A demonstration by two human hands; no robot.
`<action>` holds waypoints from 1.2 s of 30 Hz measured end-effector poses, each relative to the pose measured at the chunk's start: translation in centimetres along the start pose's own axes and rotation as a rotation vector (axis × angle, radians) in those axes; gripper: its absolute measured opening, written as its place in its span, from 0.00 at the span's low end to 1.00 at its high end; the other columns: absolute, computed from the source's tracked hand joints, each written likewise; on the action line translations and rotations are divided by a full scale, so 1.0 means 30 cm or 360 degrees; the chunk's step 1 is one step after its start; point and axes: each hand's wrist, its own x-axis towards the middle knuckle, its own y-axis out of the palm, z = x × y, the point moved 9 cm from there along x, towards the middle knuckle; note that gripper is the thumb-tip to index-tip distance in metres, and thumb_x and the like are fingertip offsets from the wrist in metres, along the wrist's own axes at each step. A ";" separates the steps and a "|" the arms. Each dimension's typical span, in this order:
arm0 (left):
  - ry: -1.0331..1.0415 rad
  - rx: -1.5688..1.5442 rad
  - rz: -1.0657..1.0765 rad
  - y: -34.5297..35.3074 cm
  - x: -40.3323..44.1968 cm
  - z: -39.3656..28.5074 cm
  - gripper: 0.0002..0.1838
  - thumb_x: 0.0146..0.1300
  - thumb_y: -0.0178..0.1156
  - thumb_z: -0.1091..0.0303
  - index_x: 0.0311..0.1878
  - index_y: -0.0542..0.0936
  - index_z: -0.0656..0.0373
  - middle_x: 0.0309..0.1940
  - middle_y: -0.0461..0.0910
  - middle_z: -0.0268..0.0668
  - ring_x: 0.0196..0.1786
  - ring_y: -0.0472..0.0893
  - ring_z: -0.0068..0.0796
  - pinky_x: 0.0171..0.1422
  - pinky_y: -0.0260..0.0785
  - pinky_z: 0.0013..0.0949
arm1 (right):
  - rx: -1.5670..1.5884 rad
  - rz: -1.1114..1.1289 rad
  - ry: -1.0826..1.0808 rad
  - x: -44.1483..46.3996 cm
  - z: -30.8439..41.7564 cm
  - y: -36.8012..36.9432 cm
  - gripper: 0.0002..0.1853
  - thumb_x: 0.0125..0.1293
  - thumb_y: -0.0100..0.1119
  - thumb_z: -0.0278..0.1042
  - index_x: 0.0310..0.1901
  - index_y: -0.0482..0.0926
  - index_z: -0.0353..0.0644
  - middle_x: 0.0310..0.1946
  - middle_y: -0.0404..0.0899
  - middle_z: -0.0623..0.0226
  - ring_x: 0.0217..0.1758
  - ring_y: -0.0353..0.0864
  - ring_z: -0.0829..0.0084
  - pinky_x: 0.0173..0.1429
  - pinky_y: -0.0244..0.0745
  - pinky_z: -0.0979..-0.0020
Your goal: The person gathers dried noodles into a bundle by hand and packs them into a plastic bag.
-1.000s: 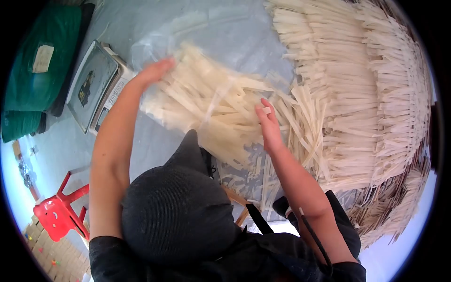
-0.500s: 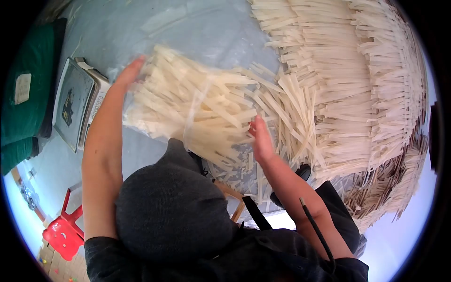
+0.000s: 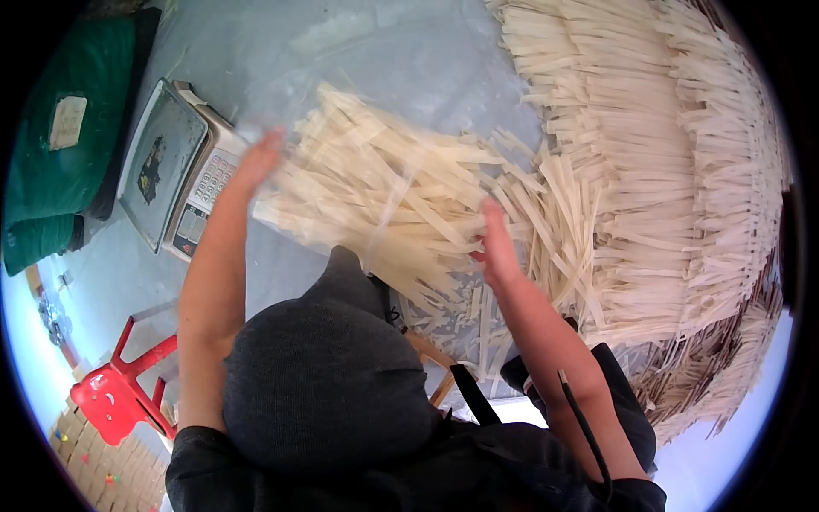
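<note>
A bundle of flat, pale strips [image 3: 384,179] lies fanned on the grey floor sheet, with a translucent band across its middle. My left hand [image 3: 263,155] is at the bundle's left end, smeared by motion, so its fingers are not clear. At the right end is my right hand [image 3: 496,243], its fingers apart beside the strip ends, with nothing seen in it. Loose strips [image 3: 563,226] lie just right of that hand.
Long rows of stacked pale strips [image 3: 631,171] fill the right side. A scale [image 3: 183,171] stands at the left, near a green wrapped bundle [image 3: 72,128] with a label. A red stool [image 3: 111,401] is at the lower left. Small scraps lie below the bundle.
The whole view has shifted since half a second ago. My hands remain at the two ends of the bundle; the small white piece seen at my right fingers one second ago no longer shows.
</note>
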 end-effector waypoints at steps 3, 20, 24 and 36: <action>-0.0219 -0.0152 0.0286 0.092 -0.087 -0.048 0.35 0.70 0.48 0.39 0.66 0.72 0.61 0.65 0.73 0.45 0.67 0.71 0.41 0.70 0.61 0.38 | 0.0047 0.0032 -0.0158 -0.002 0.044 0.091 0.44 0.67 0.49 0.67 0.77 0.44 0.56 0.69 0.61 0.62 0.70 0.59 0.63 0.69 0.59 0.51; 0.1270 0.0162 0.0173 0.167 -0.445 -0.879 0.12 0.67 0.58 0.70 0.52 0.81 0.57 0.59 0.75 0.42 0.65 0.72 0.40 0.69 0.61 0.36 | -0.0912 -0.1230 -0.1218 -0.262 0.075 -0.901 0.15 0.56 0.60 0.25 0.47 0.81 0.44 0.40 0.80 0.64 0.38 0.80 0.70 0.45 0.76 0.67; 0.1242 0.0126 0.0384 0.270 -0.513 -0.865 0.11 0.66 0.58 0.73 0.50 0.82 0.58 0.57 0.77 0.41 0.63 0.74 0.38 0.68 0.63 0.34 | -0.1728 -0.1214 -0.1230 -0.283 0.031 -0.848 0.24 0.50 0.62 0.29 0.52 0.77 0.49 0.49 0.75 0.64 0.51 0.76 0.59 0.54 0.71 0.57; 0.1291 0.0204 0.0468 0.447 -0.652 -0.839 0.10 0.64 0.59 0.74 0.47 0.82 0.57 0.55 0.78 0.39 0.60 0.74 0.41 0.65 0.65 0.37 | -0.1771 -0.1297 -0.1070 -0.243 0.033 -0.828 0.21 0.56 0.66 0.44 0.50 0.78 0.47 0.42 0.77 0.61 0.47 0.78 0.58 0.48 0.73 0.58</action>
